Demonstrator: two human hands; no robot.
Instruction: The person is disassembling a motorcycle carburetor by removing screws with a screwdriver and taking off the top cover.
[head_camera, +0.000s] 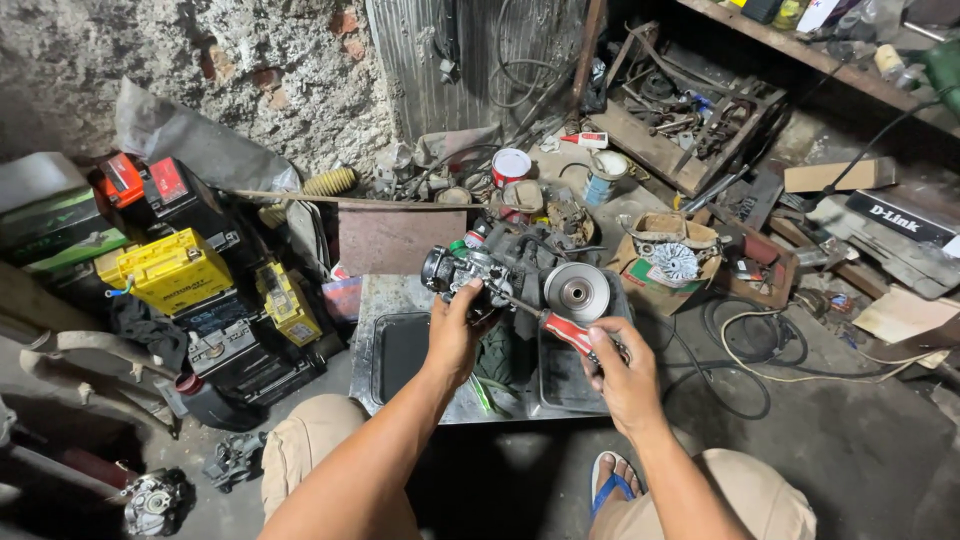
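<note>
Over a cluttered workshop floor, left hand (452, 335) clasps grimy metal carburetor (468, 272); right hand (622, 372) clasps red-handled screwdriver (560, 328).

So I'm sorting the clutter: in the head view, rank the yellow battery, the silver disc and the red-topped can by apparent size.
1. yellow battery
2. silver disc
3. red-topped can

The can stands farther from the camera, so its last place is unsure.

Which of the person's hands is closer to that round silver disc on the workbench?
The right hand, gripping a red-handled screwdriver, sits just below the silver disc. The left hand holds a carburetor farther to the disc's left.
</note>
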